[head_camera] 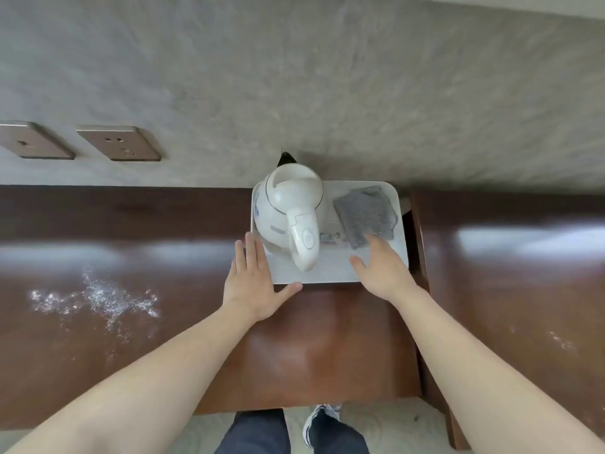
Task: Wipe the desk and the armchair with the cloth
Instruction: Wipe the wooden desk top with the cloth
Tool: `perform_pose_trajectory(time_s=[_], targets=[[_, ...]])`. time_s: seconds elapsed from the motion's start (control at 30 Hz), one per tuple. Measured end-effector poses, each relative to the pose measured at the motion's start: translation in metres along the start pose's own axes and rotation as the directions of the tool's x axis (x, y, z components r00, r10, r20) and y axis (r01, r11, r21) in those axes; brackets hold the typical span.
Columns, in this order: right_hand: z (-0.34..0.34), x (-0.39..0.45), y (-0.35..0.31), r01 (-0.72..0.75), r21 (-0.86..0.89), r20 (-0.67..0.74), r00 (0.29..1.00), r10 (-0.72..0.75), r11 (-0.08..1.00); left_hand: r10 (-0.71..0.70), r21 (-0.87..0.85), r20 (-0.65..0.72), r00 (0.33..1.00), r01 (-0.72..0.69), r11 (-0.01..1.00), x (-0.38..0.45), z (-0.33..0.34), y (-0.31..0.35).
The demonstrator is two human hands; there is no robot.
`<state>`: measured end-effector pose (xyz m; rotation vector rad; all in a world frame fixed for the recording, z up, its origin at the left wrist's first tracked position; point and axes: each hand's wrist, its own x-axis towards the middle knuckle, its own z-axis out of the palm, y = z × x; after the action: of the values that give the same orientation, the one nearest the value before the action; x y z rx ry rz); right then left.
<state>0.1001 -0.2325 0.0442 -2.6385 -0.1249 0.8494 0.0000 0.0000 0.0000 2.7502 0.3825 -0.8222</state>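
Flat right grip [381, 268] meets nubby grey cloth [366, 217].

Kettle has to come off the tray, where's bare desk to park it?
Free: brown desk just in front of the tray, between the forearms; also the far-right top. Left stretch carries spilled white powder. Tray itself is crowded: kettle, grey cloth, both hands at its near edge.
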Motion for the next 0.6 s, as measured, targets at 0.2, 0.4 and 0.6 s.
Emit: perform_pose_trajectory(time_s=[0.2, 0.4, 0.6], targets=[[0.007, 0.042, -0.007, 0.008, -0.035, -0.068, 0.998, -0.01, 0.999, -0.033, -0.049, -0.081, 0.996, 0.029, 0.998, 0.015, 0.02, 0.008], [0.013, 0.082, -0.01, 0.009, -0.09, -0.116, 0.993, -0.02, 0.996, -0.063, -0.032, -0.109, 0.992, 0.059, 0.998, 0.021, 0.03, 0.012], [0.018, 0.113, -0.006, -0.078, -0.168, -0.094, 0.994, 0.062, 0.983, -0.077, -0.001, -0.105, 0.991, 0.077, 0.997, 0.022, 0.03, 0.014]])
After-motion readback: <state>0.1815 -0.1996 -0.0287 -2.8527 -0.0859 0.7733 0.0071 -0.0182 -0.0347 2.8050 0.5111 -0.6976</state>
